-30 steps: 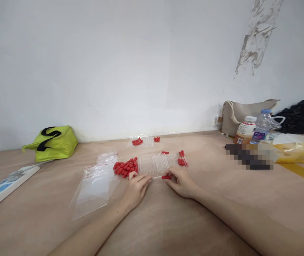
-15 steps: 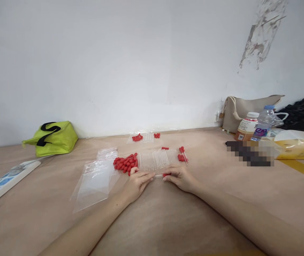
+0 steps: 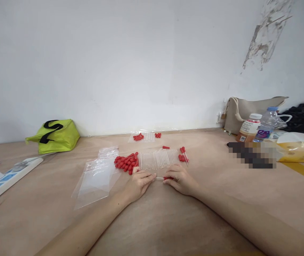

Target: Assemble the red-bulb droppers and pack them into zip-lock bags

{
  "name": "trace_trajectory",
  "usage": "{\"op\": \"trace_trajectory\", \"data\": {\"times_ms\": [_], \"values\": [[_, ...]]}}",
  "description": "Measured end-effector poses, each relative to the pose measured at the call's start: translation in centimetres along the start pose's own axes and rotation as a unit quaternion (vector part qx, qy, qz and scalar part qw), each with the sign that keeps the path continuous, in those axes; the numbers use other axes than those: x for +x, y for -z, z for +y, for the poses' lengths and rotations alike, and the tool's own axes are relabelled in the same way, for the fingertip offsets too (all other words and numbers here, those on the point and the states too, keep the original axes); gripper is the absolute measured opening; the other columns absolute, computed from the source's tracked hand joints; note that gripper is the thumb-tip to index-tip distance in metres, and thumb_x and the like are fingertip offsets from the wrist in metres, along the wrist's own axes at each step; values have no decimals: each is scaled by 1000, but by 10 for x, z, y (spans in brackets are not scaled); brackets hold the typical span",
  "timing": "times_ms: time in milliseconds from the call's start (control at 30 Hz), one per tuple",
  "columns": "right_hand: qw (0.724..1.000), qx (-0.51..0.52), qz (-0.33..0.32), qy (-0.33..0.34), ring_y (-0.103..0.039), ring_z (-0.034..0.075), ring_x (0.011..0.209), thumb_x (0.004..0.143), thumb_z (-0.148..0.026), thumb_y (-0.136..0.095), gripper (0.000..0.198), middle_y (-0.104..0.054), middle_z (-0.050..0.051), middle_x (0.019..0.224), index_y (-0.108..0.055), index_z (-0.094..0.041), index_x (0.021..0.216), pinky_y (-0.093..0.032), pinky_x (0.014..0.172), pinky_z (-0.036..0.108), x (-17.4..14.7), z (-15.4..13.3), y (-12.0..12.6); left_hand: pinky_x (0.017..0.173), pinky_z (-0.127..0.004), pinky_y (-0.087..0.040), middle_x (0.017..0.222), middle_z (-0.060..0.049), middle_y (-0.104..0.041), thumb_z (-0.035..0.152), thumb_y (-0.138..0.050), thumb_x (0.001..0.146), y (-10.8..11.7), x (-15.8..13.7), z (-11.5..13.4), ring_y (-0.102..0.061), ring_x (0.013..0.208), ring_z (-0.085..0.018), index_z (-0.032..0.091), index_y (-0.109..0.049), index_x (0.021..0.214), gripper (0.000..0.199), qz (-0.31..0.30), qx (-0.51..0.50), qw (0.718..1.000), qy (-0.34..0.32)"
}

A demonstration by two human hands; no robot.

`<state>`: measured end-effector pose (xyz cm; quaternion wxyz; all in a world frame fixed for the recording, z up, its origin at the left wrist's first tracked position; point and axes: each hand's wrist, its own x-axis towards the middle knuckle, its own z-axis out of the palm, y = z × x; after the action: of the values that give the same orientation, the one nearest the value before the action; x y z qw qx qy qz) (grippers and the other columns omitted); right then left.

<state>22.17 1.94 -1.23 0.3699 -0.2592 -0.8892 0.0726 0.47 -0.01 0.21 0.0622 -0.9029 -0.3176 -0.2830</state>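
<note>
My left hand (image 3: 140, 182) pinches one end of a thin clear dropper tube (image 3: 159, 178). At its other end, my right hand (image 3: 181, 179) grips a red rubber bulb (image 3: 166, 178), partly hidden by the fingers. Whether the tube sits inside the bulb cannot be made out. Just beyond the hands lies a row of clear tubes (image 3: 157, 159). A heap of red bulbs (image 3: 126, 163) is at its left end. To its right are a few droppers with red bulbs (image 3: 184, 155), and a single red bulb (image 3: 166, 147) lies behind the row.
Clear zip bags (image 3: 95, 181) lie flat on the left. Near the wall is a clear bag (image 3: 148, 137) with tubes and red bulbs. A power strip (image 3: 10, 177) and a green bag (image 3: 61, 137) are further left; bottles (image 3: 249, 128) and a tissue pack (image 3: 298, 151) stand right.
The view has shifted slightly. Both hands keep nearly the same pose, with the tube and red bulb still between them.
</note>
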Motion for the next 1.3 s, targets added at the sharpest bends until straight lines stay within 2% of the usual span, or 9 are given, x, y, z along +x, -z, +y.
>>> {"op": "trace_trajectory", "data": {"times_ms": [167,533,733,833,900,1000,1067,1167,1300], "values": [[999,-38,-21,0,-54,16,75,81,-26,-48,14,-61,4,74,-60,-18,78,-34,72,32,0,0,-2,73,-30,-32,80,-3,-68,20,-39,89,0,0,3,-61,72,-14,22,-61,99,25,-3,-11,1000,-11],[994,-113,-10,-3,-50,13,66,81,-29,-47,18,-62,3,69,-58,-18,72,-23,73,33,6,-8,-4,74,-31,-33,80,-4,-69,20,-38,88,-7,0,1,-61,70,-15,21,-62,98,26,-13,-39,999,12],[996,-91,-5,-21,-51,15,71,81,-31,-49,17,-61,3,71,-60,-19,76,-26,73,33,9,-9,-3,74,-32,-33,79,-3,-69,19,-41,87,-9,0,1,-61,71,-15,23,-62,99,25,-2,-60,998,26],[997,6,24,-77,-51,16,78,78,-36,-53,17,-61,3,76,-61,-21,80,-32,74,33,12,-7,-2,75,-31,-34,88,-3,-69,23,-42,87,-8,0,3,-61,76,-15,24,-61,102,24,13,-79,994,69],[978,135,66,-146,-53,16,77,76,-39,-55,21,-61,3,79,-58,-21,85,-38,72,31,14,-6,-6,75,-30,-35,91,-3,-68,25,-43,87,-7,1,5,-61,76,-15,24,-62,102,24,31,-90,989,109],[903,334,137,-231,-55,14,72,69,-44,-60,30,-59,3,78,-50,-20,84,-43,66,28,17,-10,-19,72,-28,-38,84,0,-70,27,-45,87,-6,4,10,-61,68,-14,26,-64,99,23,47,-117,978,167],[862,414,159,-247,-56,15,75,66,-44,-63,32,-58,3,80,-47,-20,81,-44,68,28,19,-14,-26,72,-28,-40,83,1,-70,29,-46,86,-6,5,12,-61,67,-14,26,-65,97,22,42,-136,973,182],[838,440,180,-268,-57,14,75,64,-43,-64,38,-59,2,79,-50,-20,91,-45,69,28,27,-11,-20,77,-30,-40,88,-1,-69,33,-50,83,-4,5,12,-61,75,-16,25,-63,102,24,25,-152,971,184],[824,354,223,-382,-52,11,54,67,-47,-58,44,-59,2,70,-56,-17,99,-42,51,24,35,28,27,67,-25,-43,85,-2,-69,32,-51,81,-1,4,10,-60,74,-15,21,-66,93,22,14,-150,966,211]]}}
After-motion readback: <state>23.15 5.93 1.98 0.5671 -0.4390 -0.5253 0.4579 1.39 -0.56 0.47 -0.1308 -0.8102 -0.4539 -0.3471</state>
